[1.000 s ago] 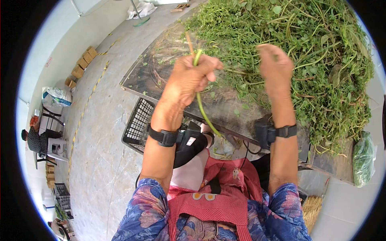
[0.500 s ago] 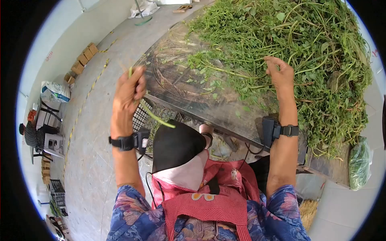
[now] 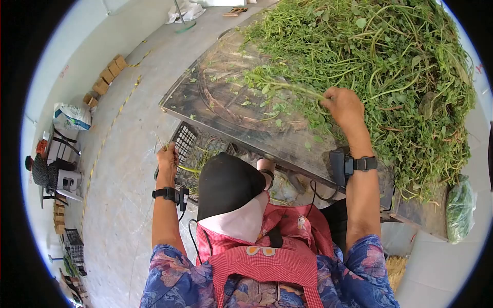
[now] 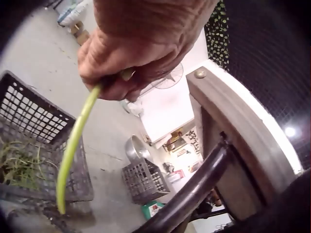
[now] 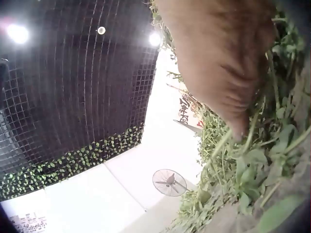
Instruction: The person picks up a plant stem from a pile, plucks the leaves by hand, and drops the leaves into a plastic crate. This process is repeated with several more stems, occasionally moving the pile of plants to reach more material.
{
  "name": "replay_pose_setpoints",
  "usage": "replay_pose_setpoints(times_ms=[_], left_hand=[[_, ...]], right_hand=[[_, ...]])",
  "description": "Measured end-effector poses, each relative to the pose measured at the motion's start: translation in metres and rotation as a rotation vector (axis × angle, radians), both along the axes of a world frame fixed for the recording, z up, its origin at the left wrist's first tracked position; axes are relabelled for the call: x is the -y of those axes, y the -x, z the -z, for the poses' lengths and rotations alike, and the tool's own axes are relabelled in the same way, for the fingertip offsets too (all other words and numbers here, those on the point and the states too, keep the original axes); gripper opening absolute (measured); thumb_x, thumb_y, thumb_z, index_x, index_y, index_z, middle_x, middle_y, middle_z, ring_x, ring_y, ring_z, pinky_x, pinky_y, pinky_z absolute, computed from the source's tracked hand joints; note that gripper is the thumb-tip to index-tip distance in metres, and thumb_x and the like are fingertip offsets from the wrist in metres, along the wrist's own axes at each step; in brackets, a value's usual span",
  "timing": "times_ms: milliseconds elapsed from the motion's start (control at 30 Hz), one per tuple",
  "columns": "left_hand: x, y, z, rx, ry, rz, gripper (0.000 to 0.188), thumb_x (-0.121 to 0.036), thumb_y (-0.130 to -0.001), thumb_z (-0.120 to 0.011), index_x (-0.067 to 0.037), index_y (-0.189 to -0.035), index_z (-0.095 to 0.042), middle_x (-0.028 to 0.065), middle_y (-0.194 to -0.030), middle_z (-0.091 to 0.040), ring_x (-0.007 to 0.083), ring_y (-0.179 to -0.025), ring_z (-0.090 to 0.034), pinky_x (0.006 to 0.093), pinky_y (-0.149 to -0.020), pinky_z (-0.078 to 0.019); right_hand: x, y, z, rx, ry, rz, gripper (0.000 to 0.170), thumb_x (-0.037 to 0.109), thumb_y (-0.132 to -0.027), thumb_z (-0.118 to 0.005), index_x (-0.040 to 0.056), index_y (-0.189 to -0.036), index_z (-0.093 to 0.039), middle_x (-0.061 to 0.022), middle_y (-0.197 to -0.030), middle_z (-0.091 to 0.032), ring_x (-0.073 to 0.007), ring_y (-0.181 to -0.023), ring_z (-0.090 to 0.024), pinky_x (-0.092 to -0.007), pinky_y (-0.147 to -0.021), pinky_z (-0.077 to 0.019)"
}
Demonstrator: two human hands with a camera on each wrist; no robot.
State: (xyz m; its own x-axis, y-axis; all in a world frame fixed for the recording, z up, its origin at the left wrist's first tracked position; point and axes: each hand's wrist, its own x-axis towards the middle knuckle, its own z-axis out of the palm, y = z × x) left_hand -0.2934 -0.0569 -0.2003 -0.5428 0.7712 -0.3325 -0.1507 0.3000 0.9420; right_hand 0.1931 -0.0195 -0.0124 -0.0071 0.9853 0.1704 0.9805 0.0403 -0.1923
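Note:
My left hand (image 3: 167, 156), low at the left beside the table, grips a smooth green stem (image 4: 73, 145). The stem's free end hangs toward a black plastic crate (image 4: 34, 109) with cut greens (image 4: 22, 167) inside. Over the tabletop, my right hand (image 3: 346, 107) pinches a leafy stalk (image 3: 300, 91) at the near side of a big heap of greens (image 3: 390, 66). The stalk's leafy end points left across the wood. In the right wrist view, the fingertips are among stems and leaves, partly hidden by the hand's back.
The dark wooden table (image 3: 231, 123) bears scattered leaf bits. A bag of greens (image 3: 460, 208) hangs at its right edge. On the floor at left are cardboard boxes (image 3: 101, 84), and a person (image 3: 43, 172) sits farther off. A second crate (image 4: 143, 180) stands beyond the table corner.
My left hand has swung left and down from over the table to beside the crate, carrying the stem. My right hand has shifted slightly left and down and now holds a leafy stalk.

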Motion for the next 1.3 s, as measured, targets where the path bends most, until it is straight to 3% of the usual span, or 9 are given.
replay_pose_setpoints(times_ms=[67,133,233,467,533,767,1100,1233,1300], left_hand=[[-0.012,0.060,0.092,-0.145,0.039,0.064,0.020,-0.020,-0.082,-0.065,-0.005,-0.093,-0.058,0.0043,-0.066,-0.057,0.0131,-0.049,-0.051,0.0244,-0.043,-0.0408],[-0.008,0.011,0.046,-0.495,0.108,0.124,0.051,-0.026,-0.075,-0.072,0.002,-0.114,-0.055,0.0153,-0.094,-0.063,0.0232,-0.080,-0.060,0.0324,-0.074,-0.0483],[-0.018,0.004,0.025,-1.007,0.082,-0.021,0.063,-0.030,-0.073,-0.074,0.005,-0.120,-0.050,0.0182,-0.107,-0.060,0.0222,-0.092,-0.058,0.0339,-0.083,-0.0456],[-0.021,-0.141,-0.183,-0.668,-0.706,0.224,0.026,-0.024,-0.084,-0.061,0.000,-0.092,-0.066,0.0066,-0.080,-0.065,0.0119,-0.073,-0.059,0.0233,-0.065,-0.0445],[-0.030,-0.185,-0.210,-0.612,-0.473,0.607,0.028,-0.024,-0.086,-0.060,0.002,-0.094,-0.065,0.0035,-0.080,-0.063,0.0085,-0.070,-0.056,0.0232,-0.065,-0.0451],[-0.061,-0.296,-0.215,-0.095,-0.406,0.916,0.020,-0.022,-0.087,-0.059,-0.003,-0.090,-0.064,0.0005,-0.072,-0.060,0.0053,-0.058,-0.051,0.0201,-0.043,-0.0358],[-0.065,-0.300,-0.199,0.176,-0.398,0.988,0.014,-0.013,-0.085,-0.062,-0.004,-0.096,-0.061,-0.0005,-0.079,-0.060,0.0066,-0.064,-0.051,0.0200,-0.050,-0.0415],[-0.069,-0.294,-0.188,0.225,-0.407,0.880,0.020,-0.008,-0.084,-0.061,0.004,-0.099,-0.059,0.0073,-0.085,-0.062,0.0108,-0.064,-0.057,0.0206,-0.046,-0.0415],[-0.068,-0.291,-0.189,0.296,-0.386,0.882,0.024,-0.006,-0.085,-0.059,0.006,-0.104,-0.055,0.0102,-0.087,-0.062,0.0157,-0.070,-0.062,0.0225,-0.048,-0.0464]], right_hand=[[0.003,0.003,-0.005,-0.185,-0.179,0.027,0.019,0.023,-0.075,-0.069,0.0128,-0.092,-0.069,-0.0105,-0.080,-0.066,-0.0283,-0.071,-0.061,-0.0394,-0.062,-0.0466],[-0.007,-0.007,0.005,-0.282,-0.269,-0.017,0.020,0.023,-0.074,-0.071,0.0111,-0.089,-0.069,-0.0113,-0.078,-0.066,-0.0281,-0.068,-0.061,-0.0382,-0.059,-0.0457],[-0.007,-0.008,-0.002,-0.449,-0.392,-0.068,0.024,0.024,-0.072,-0.073,0.0059,-0.087,-0.069,-0.0110,-0.071,-0.065,-0.0227,-0.059,-0.059,-0.0340,-0.054,-0.0440],[-0.001,-0.001,-0.020,-1.239,-0.281,-0.071,0.022,0.020,-0.078,-0.070,0.0006,-0.090,-0.068,0.0002,-0.075,-0.062,-0.0066,-0.067,-0.051,-0.0219,-0.062,-0.0407],[0.002,0.007,-0.019,-1.352,-0.185,-0.052,0.022,0.019,-0.079,-0.069,0.0012,-0.091,-0.067,0.0006,-0.079,-0.062,-0.0064,-0.071,-0.050,-0.0206,-0.066,-0.0400],[0.008,0.035,-0.008,-1.124,-0.186,-0.269,0.017,0.016,-0.077,-0.069,0.0009,-0.085,-0.066,-0.0005,-0.074,-0.062,-0.0070,-0.069,-0.052,-0.0228,-0.064,-0.0421],[0.005,0.036,0.004,-0.737,-0.211,-0.177,0.024,0.025,-0.071,-0.073,0.0020,-0.072,-0.067,-0.0112,-0.060,-0.059,-0.0150,-0.053,-0.052,-0.0306,-0.053,-0.0430],[0.000,0.032,0.004,-0.818,-0.155,-0.230,0.026,0.028,-0.076,-0.070,0.0018,-0.077,-0.068,-0.0074,-0.065,-0.062,-0.0123,-0.056,-0.051,-0.0288,-0.054,-0.0423],[0.000,0.026,-0.005,-1.294,-0.179,-0.045,0.030,0.030,-0.080,-0.067,0.0012,-0.087,-0.067,-0.0020,-0.074,-0.063,-0.0091,-0.063,-0.051,-0.0262,-0.057,-0.0421]])
